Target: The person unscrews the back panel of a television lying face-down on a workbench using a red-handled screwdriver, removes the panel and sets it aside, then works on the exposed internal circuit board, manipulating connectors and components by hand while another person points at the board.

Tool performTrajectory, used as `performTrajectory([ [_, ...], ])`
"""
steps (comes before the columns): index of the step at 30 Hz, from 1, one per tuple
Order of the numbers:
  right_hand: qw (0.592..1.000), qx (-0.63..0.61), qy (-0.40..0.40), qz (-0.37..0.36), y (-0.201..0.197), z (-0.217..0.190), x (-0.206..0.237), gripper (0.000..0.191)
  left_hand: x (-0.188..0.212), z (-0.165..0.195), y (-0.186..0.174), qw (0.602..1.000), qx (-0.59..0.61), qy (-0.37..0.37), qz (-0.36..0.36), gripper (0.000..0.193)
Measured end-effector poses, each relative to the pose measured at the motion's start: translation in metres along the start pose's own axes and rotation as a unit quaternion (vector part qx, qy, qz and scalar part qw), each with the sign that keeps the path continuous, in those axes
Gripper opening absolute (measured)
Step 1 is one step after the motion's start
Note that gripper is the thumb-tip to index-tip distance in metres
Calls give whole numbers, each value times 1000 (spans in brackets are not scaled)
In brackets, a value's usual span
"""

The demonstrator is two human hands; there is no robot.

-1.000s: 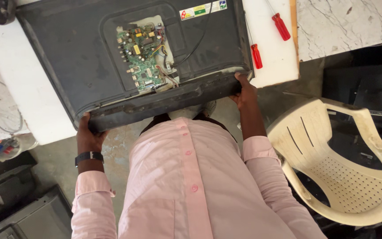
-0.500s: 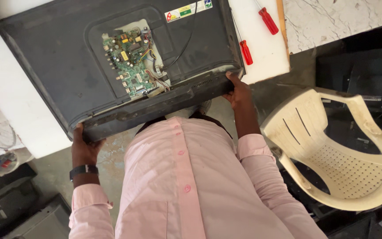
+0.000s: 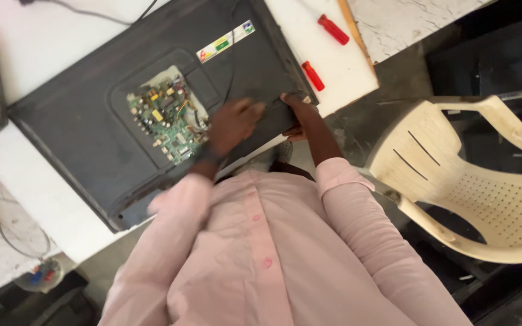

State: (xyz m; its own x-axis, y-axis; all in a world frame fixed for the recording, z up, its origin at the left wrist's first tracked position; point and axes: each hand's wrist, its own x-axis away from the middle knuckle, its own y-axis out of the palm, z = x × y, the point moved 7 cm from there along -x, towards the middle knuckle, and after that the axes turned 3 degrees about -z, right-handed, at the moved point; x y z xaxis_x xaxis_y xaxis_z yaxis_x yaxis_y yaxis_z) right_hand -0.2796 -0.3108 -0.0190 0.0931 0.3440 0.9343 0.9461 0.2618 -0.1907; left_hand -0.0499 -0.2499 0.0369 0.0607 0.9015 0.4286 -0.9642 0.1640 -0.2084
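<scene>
From the head view, a flat television lies back-up on the white worktop, its near edge jutting past the worktop rim toward the person. The left hand is blurred and rests flat on the rear cover; its grip looks loosely spread, closed on nothing I can make out. Just to its left sits the exposed green circuit board in its cut-out. The right hand is just right of the left one, its grip wrapped over the television's near corner, fingers curled under the edge. Beyond the right hand lie two red-handled screwdrivers, apart from the set. A cream plastic chair stands further right, on the floor.

Judging the risk: since the set overhangs, a push from the left hand could tip or slide it off. A palm straying left could also press on the bare board.
</scene>
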Motion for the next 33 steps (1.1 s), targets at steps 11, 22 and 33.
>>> performTrajectory([
  [11,984,-79,-158,31,-20,15,-15,71,-150,18,89,964,207,-164,-21,23],
  [22,969,-165,-183,11,-17,23,-4,64,-141,35,83,961,181,-210,9,26],
  [33,968,-171,-183,3,-17,31,-8,67,-140,40,81,964,155,-215,17,27],
])
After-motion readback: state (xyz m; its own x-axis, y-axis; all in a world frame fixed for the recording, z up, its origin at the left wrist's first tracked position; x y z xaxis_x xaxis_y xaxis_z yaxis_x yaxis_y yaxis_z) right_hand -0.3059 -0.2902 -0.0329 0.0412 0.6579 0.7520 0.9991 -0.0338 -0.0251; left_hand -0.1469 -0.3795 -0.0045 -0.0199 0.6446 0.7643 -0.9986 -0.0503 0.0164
